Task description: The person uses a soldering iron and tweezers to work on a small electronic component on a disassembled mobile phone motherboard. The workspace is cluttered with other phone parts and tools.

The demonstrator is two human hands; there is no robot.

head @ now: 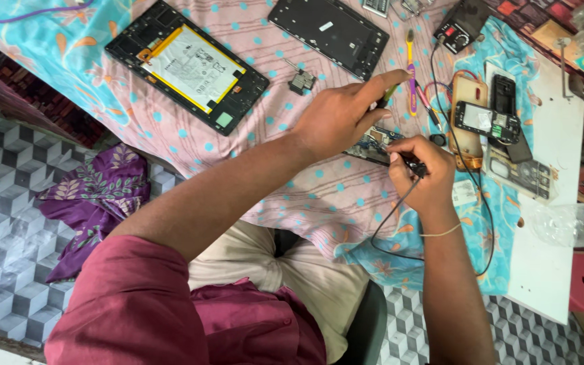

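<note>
Your left hand pinches a tool; your right hand grips a black probe over the circuit board, near the tabletop edge.

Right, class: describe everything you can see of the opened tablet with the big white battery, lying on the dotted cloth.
The opened tablet lies flat and back-up on the pink dotted cloth, turned at a slant, at the upper left, apart from both hands. Its black frame looks like plastic or metal. A large white battery with yellow edging and printed markings fills most of it. A small pale green square sits near the lower right corner, and dark parts crowd the upper left end. No cover is on it and nothing rests on it.
</note>
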